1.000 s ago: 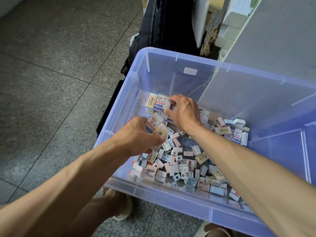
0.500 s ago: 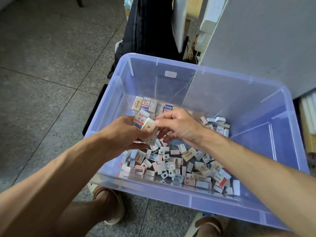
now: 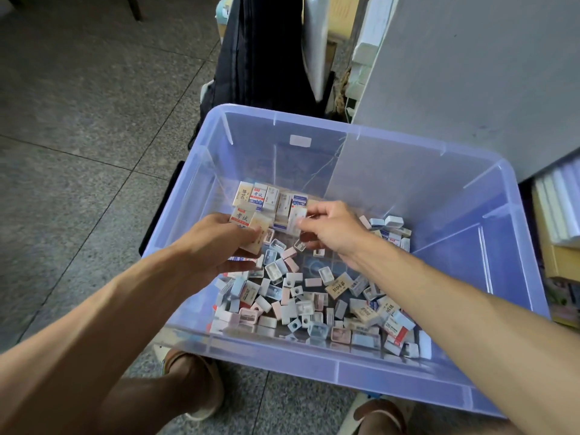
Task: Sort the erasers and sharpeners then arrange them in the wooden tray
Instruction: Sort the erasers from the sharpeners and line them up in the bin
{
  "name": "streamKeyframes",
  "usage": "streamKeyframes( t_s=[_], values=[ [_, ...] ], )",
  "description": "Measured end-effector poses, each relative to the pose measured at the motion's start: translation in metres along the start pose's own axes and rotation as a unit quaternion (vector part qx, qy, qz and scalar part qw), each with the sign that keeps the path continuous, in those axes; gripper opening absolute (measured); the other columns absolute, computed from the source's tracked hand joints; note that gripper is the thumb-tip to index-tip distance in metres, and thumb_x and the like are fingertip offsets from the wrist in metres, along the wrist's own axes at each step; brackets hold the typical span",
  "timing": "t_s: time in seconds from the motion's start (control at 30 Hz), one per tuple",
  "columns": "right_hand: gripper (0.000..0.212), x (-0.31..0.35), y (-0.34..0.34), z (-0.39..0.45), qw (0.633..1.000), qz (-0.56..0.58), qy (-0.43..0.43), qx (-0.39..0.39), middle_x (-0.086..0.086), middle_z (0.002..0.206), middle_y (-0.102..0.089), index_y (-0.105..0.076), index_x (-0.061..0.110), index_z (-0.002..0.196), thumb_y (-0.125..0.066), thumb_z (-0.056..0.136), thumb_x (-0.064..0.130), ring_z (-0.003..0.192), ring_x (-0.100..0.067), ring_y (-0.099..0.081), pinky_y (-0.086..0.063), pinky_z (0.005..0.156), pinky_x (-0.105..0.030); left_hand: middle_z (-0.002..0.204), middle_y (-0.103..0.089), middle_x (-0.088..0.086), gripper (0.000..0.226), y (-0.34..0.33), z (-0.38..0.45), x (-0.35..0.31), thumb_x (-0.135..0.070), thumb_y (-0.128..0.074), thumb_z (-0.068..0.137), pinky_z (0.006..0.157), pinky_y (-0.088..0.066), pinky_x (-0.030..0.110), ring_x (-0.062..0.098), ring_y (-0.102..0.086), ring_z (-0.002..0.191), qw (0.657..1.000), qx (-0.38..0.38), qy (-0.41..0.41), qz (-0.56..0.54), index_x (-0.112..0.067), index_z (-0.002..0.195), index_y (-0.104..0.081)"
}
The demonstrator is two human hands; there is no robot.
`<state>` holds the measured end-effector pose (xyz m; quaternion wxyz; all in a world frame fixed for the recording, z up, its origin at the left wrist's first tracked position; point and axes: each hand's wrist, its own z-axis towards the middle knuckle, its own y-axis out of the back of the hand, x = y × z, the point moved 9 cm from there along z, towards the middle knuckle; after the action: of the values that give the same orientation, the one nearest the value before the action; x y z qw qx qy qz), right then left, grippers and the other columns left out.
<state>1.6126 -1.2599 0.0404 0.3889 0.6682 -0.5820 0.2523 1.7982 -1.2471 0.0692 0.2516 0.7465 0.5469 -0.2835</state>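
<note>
A clear bluish plastic bin (image 3: 405, 376) on the floor holds a loose heap of small erasers and sharpeners (image 3: 307, 306). A neat row of boxed erasers (image 3: 266, 196) stands at the bin's far left. My left hand (image 3: 219, 243) grips a stack of boxed erasers (image 3: 251, 224) above the pile. My right hand (image 3: 332, 227) pinches one white eraser (image 3: 296, 219) between thumb and fingers, just right of the stack and in front of the row. No wooden tray is in view.
The bin stands on a grey tiled floor (image 3: 78, 120). A black bag (image 3: 260, 58) leans behind it, and a grey cabinet (image 3: 470, 73) rises at the right with stacked books (image 3: 558, 221) beside it. My two sandalled feet (image 3: 194, 384) are under the bin's near edge.
My right hand has lifted an eraser away from my left hand's stack, moving up and right toward the row. The left hand stays holding its stack.
</note>
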Motion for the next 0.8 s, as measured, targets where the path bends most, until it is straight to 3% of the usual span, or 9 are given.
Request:
streamKeyframes(
  t_s=[0.13, 0.23, 0.33, 0.4, 0.47, 0.6, 0.7, 0.8],
  values=[
    [0.005, -0.003, 0.011, 0.036, 0.995, -0.047, -0.009, -0.092, -0.006, 0.086, -0.073, -0.073, 0.009, 0.094, -0.073, 0.089, 0.010, 0.074, -0.016, -0.070, -0.063, 0.077, -0.036, 0.082, -0.065, 0.013, 0.012, 0.004, 0.003, 0.002, -0.005, -0.052, 0.098, 0.072, -0.056, 0.034, 0.022, -0.064, 0.074, 0.999, -0.021, 0.009, -0.035, 0.001, 0.099, -0.062],
    [0.006, 0.000, -0.001, 0.059, 0.991, -0.069, 0.001, -0.113, -0.008, 0.089, -0.076, -0.073, 0.014, 0.082, -0.079, 0.084, 0.015, 0.085, -0.022, -0.073, -0.061, 0.085, -0.040, 0.082, -0.066, 0.014, 0.011, 0.005, 0.003, 0.002, -0.004, -0.052, 0.098, 0.069, -0.056, 0.034, 0.022, -0.065, 0.073, 0.999, -0.023, 0.010, -0.042, 0.002, 0.099, -0.062],
    [0.009, 0.008, -0.008, 0.068, 0.986, -0.086, 0.019, -0.140, -0.008, 0.094, -0.077, -0.074, 0.013, 0.085, -0.081, 0.082, 0.017, 0.084, -0.024, -0.074, -0.061, 0.085, -0.040, 0.083, -0.067, 0.014, 0.010, 0.005, 0.004, 0.000, -0.004, -0.053, 0.098, 0.069, -0.056, 0.033, 0.023, -0.065, 0.075, 0.999, -0.026, 0.007, -0.042, 0.001, 0.098, -0.062],
    [0.013, 0.012, -0.008, 0.066, 0.981, -0.110, 0.038, -0.157, -0.008, 0.094, -0.076, -0.069, 0.016, 0.076, -0.080, 0.083, 0.017, 0.082, -0.025, -0.074, -0.060, 0.084, -0.039, 0.088, -0.067, 0.016, 0.010, 0.005, 0.004, 0.000, -0.005, -0.053, 0.098, 0.070, -0.056, 0.034, 0.025, -0.064, 0.078, 0.999, -0.030, 0.006, -0.040, 0.001, 0.101, -0.061],
    [0.015, 0.015, -0.009, 0.058, 0.975, -0.146, 0.071, -0.151, -0.004, 0.088, -0.074, -0.065, 0.018, 0.076, -0.077, 0.085, 0.018, 0.080, -0.021, -0.072, -0.059, 0.080, -0.034, 0.092, -0.066, 0.018, 0.013, 0.006, 0.005, 0.001, -0.006, -0.054, 0.098, 0.070, -0.057, 0.034, 0.025, -0.065, 0.080, 0.999, -0.032, 0.007, -0.037, 0.002, 0.106, -0.059],
    [0.015, 0.026, -0.025, 0.045, 0.946, -0.262, 0.172, -0.088, 0.001, 0.087, -0.063, -0.067, 0.011, 0.098, -0.072, 0.085, 0.007, 0.082, -0.017, -0.060, -0.047, 0.070, -0.026, 0.090, -0.066, 0.016, 0.016, 0.005, 0.004, 0.001, -0.009, -0.054, 0.099, 0.067, -0.058, 0.030, 0.024, -0.064, 0.079, 1.000, -0.026, 0.004, -0.012, 0.003, 0.107, -0.061],
    [0.011, 0.033, -0.028, 0.048, 0.933, -0.303, 0.175, -0.083, -0.001, 0.092, -0.063, -0.066, 0.011, 0.097, -0.067, 0.087, 0.006, 0.087, -0.020, -0.058, -0.041, 0.070, -0.024, 0.088, -0.068, 0.013, 0.016, 0.003, 0.002, 0.000, -0.012, -0.054, 0.099, 0.063, -0.055, 0.027, 0.020, -0.065, 0.077, 1.000, -0.013, 0.000, 0.009, 0.000, 0.106, -0.063],
    [0.008, 0.040, -0.025, 0.041, 0.932, -0.312, 0.172, -0.070, -0.004, 0.093, -0.067, -0.068, 0.010, 0.096, -0.064, 0.091, 0.015, 0.087, -0.022, -0.061, -0.047, 0.071, -0.028, 0.087, -0.069, 0.010, 0.016, 0.002, 0.001, -0.002, -0.014, -0.055, 0.099, 0.064, -0.053, 0.027, 0.017, -0.065, 0.074, 1.000, -0.009, -0.008, 0.029, -0.003, 0.106, -0.064]
  ],
)
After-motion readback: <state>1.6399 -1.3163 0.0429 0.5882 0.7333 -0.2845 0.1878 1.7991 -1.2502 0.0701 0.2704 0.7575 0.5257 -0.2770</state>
